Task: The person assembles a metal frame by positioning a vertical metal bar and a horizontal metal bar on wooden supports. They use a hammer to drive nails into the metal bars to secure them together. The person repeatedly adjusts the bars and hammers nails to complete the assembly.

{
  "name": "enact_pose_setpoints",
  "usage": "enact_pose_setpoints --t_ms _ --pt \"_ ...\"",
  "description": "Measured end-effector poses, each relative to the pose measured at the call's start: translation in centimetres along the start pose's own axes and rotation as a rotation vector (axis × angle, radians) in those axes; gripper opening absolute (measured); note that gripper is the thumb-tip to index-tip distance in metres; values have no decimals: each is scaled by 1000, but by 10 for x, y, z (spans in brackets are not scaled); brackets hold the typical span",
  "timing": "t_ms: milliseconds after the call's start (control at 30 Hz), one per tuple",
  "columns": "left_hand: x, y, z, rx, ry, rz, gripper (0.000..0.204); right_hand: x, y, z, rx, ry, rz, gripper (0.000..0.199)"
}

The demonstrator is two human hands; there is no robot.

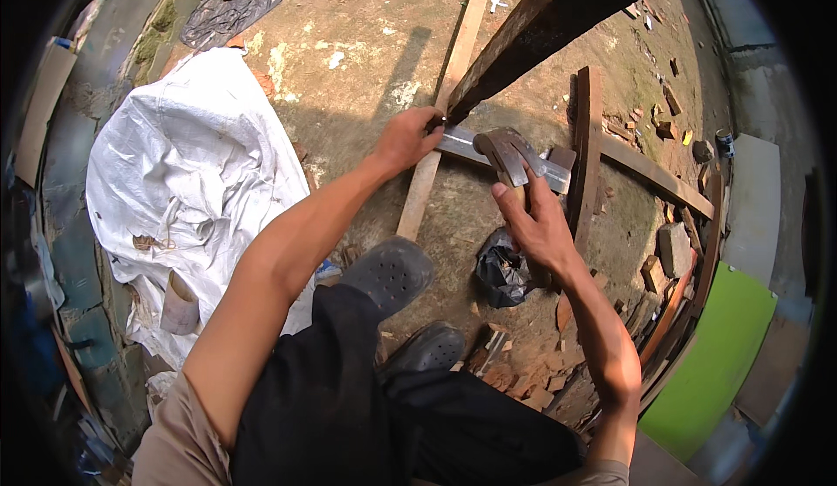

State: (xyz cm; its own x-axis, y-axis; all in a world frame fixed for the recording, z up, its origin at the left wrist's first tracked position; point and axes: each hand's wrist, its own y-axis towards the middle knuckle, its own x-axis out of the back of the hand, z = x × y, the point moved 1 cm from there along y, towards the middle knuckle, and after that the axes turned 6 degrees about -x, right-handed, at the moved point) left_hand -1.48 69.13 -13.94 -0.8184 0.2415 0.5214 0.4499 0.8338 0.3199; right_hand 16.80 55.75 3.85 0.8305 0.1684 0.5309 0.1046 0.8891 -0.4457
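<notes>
We hold the hammer (508, 156) in our right hand (536, 224), the fingers (514, 211) wrapped shut around its handle just below the head, which hangs right over a flat grey metal strip (462, 144). Our left hand (408, 137) pinches the far-left end of that strip, where it meets the dark slanting beam (523, 33) and crosses the pale wooden plank (440, 124) lying on the bare earth; its fingers are closed on the metal, though what they pinch at the very tip is too small to tell. To strike well, we judge it best to keep the left fingertips clear of the landing spot, grip the handle a little lower for swing, and bring the head down square so the strip does not skid on the plank. The dark upright board (586, 150) stands close beside the hammer on the right and could catch a wide backswing. Our grey shoe (390, 272) rests near the plank, a crumpled black bag (501, 270) lies beneath the right wrist, brick rubble (523, 377) is scattered by our feet, and a white tarp (187, 172) covers the ground to the left.
</notes>
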Motion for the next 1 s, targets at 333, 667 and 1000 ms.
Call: enact_pose_setpoints --t_ms 333,667,1000 --pt "6 5 10 -38 65 47 18 -38 67 11 197 -149 -89 41" --pt "19 13 14 -7 11 110 19 -33 65 15 184 -138 -98 43" --pt "21 16 15 86 24 205 22 -33 63 10 160 -174 -104 43"
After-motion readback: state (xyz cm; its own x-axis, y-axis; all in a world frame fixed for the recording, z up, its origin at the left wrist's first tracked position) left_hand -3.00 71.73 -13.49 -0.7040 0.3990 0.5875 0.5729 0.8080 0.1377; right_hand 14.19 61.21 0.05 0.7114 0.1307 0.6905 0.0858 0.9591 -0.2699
